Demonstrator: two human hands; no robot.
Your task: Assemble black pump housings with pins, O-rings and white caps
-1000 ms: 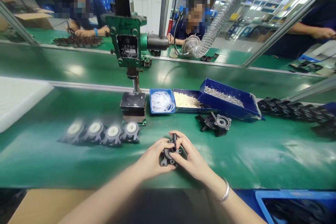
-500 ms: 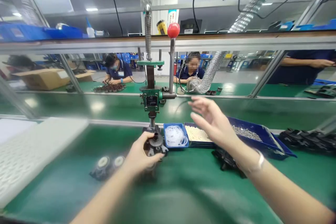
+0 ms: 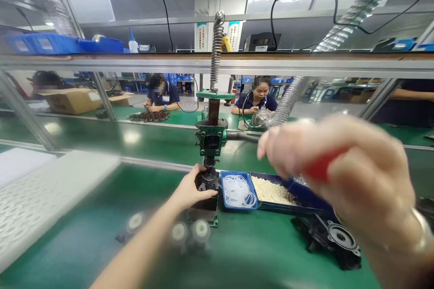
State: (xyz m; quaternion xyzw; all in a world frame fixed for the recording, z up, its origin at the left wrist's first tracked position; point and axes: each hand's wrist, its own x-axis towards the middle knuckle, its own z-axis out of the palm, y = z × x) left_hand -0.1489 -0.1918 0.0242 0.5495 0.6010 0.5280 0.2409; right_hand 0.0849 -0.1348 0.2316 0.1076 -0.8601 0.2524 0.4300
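Note:
A green arbor press [image 3: 212, 141] stands on the bench in front of me. My left hand [image 3: 192, 189] grips a black plastic housing [image 3: 209, 181] on the press base, thumb on its near side and fingers behind it. The ram comes down onto the housing's top. My right hand [image 3: 335, 167], blurred and close to the camera, is wrapped round the red ball knob [image 3: 323, 165] of the press lever [image 3: 242, 136]. That lever now points right, roughly level. Several black parts with white round discs [image 3: 200, 231] lie on the bench near my left forearm.
Right of the press stand a blue tray of clear rings [image 3: 238, 191] and a tray of small cream pieces [image 3: 273, 192]. More black housings [image 3: 334, 237] lie at the right. A white perforated panel [image 3: 57, 194] is at left. Co-workers [image 3: 260, 97] sit beyond the frame.
My right hand has gone from open in the air to gripping the red knob, and the lever has swung down from upright. The ram has lowered onto the housing. The view has shifted.

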